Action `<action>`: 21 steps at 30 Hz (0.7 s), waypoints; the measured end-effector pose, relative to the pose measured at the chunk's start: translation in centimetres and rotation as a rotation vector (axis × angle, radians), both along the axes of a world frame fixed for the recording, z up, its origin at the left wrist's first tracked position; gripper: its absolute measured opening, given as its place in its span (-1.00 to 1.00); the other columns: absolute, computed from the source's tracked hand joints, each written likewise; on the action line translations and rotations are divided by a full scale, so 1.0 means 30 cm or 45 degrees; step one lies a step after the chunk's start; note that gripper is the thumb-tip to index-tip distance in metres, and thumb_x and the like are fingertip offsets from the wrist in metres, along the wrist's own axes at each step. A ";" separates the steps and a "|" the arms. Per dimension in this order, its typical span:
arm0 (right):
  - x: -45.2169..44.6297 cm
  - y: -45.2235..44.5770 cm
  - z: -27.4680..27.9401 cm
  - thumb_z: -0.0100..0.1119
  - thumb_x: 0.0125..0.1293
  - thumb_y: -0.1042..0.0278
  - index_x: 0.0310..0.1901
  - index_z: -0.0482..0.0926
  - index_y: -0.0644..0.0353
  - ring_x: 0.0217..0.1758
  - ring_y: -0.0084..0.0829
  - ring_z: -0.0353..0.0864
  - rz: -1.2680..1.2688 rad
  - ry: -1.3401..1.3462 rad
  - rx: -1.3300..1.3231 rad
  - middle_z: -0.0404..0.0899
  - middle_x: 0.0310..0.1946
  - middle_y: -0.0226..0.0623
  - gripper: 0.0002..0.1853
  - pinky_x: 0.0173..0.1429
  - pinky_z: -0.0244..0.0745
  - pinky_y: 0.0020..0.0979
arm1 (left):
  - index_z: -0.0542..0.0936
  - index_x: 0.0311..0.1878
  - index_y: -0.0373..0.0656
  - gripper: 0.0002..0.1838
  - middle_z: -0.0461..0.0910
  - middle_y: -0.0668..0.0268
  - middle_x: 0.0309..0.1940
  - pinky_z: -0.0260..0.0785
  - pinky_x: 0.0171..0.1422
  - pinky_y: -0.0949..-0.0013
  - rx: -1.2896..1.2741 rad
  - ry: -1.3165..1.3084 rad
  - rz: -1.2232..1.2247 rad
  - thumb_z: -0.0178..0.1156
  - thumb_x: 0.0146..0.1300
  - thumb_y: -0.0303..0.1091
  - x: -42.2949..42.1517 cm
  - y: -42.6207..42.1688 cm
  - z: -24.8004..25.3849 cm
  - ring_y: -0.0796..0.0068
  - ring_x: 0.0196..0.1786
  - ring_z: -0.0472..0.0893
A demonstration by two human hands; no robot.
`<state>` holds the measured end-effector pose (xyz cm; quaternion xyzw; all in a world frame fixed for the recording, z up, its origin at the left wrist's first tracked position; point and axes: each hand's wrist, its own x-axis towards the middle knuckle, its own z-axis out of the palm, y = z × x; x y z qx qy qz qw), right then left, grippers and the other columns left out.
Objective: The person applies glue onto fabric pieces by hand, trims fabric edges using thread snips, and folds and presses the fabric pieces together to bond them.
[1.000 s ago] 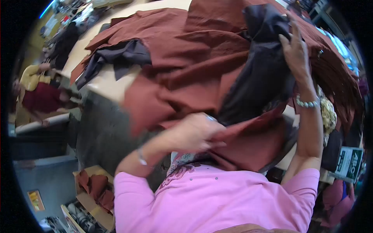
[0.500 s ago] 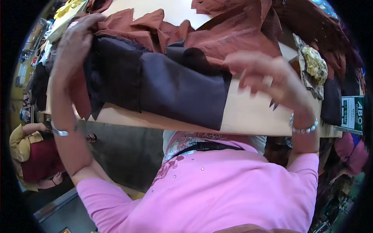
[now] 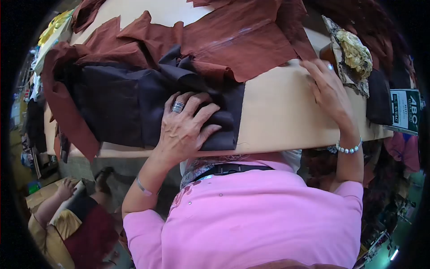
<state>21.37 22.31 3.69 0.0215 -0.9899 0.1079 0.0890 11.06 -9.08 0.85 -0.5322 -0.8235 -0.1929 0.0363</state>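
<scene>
A dark cloth piece lies along the near side of the pale table, with rumpled folds near its right part. My left hand, wearing a ring, rests on this dark cloth with its fingers spread. To the right, my right hand is over the bare table surface, fingers apart and holding nothing, close to the edge of the reddish-brown cloth. That brown cloth spreads behind the dark piece, and a strip of it hangs over the table's front edge at the left.
A yellowish crumpled bundle sits on a worn board at the right. Beyond it are a green and white labelled box and piled dark brown cloth. Another person is at the lower left, below the table edge.
My left hand has come from the far left end of the dark cloth to its right part, where the cloth is now rumpled. My right hand has moved slightly and stays empty.
</scene>
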 end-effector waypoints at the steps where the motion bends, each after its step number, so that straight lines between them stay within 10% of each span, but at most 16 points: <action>1: -0.045 -0.029 0.025 0.04 0.01 0.64 0.05 0.38 0.23 -0.03 -0.06 0.44 0.059 0.054 0.071 0.46 -0.14 -0.11 -0.52 0.03 0.38 -0.19 | 0.52 -0.07 0.00 -0.68 0.46 0.28 -0.06 0.16 0.21 0.04 0.017 -0.008 -0.012 0.26 0.07 -0.24 -0.005 -0.006 -0.006 0.15 0.04 0.42; 11: -0.721 -0.206 -0.182 0.11 0.15 0.44 0.23 0.28 0.01 0.04 -0.12 0.48 0.384 0.410 -0.008 0.51 -0.04 -0.12 -0.44 0.08 0.38 -0.22 | 0.54 -0.32 -0.10 -0.87 0.49 0.20 -0.29 0.18 0.18 0.07 -0.063 0.011 0.064 0.23 0.04 -0.38 0.030 -0.104 0.023 0.15 -0.09 0.47; 21: -0.335 -0.262 0.016 0.05 0.09 0.65 0.24 0.24 -0.06 -0.27 -0.13 0.50 0.373 0.022 -0.526 0.45 -0.31 -0.07 -0.36 -0.10 0.37 -0.19 | 0.43 -0.44 -0.23 -0.77 0.50 0.08 -0.47 0.32 -0.21 0.08 -0.347 0.385 0.421 0.21 0.13 -0.28 -0.294 -0.378 0.184 0.01 -0.31 0.51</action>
